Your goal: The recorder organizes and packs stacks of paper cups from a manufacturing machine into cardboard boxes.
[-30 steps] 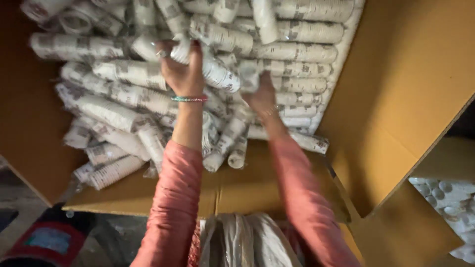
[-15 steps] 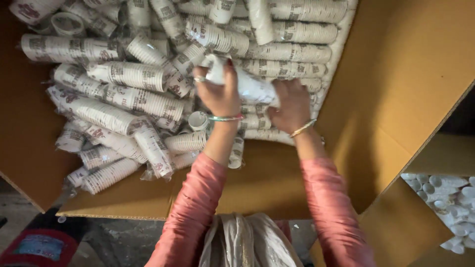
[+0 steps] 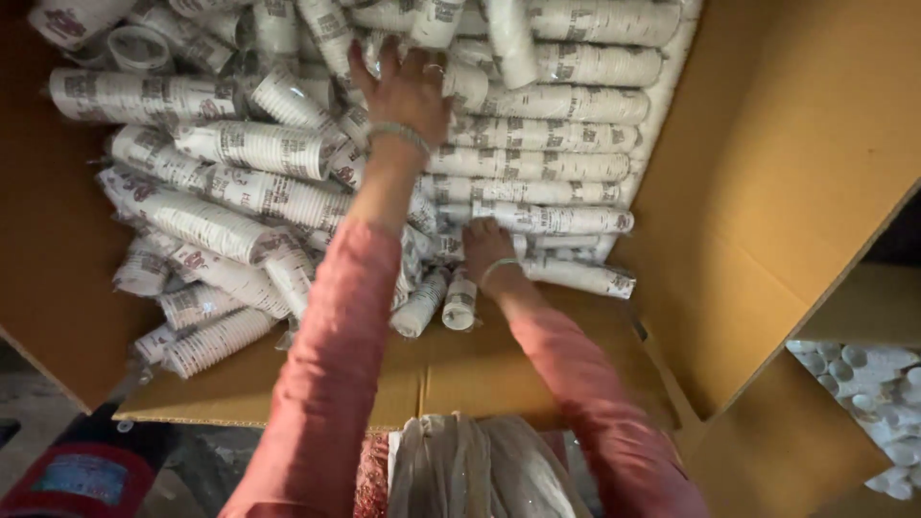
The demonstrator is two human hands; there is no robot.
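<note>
Grip point(image 3: 408, 86) spread over cup stacks point(image 3: 259, 144)

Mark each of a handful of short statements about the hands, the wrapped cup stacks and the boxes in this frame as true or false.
1. Both hands reach into a big cardboard box full of wrapped cup stacks. True.
2. The left hand reaches farther into the pile than the right hand. True.
3. The person wears blue sleeves. False: the sleeves are pink.
4. The cup stacks stand upright in neat rows. False: they lie on their sides, many crisscrossed.
5. A bracelet sits on the left wrist. True.
6. The box at lower right is empty. False: that smaller box holds loose white cups.
</note>
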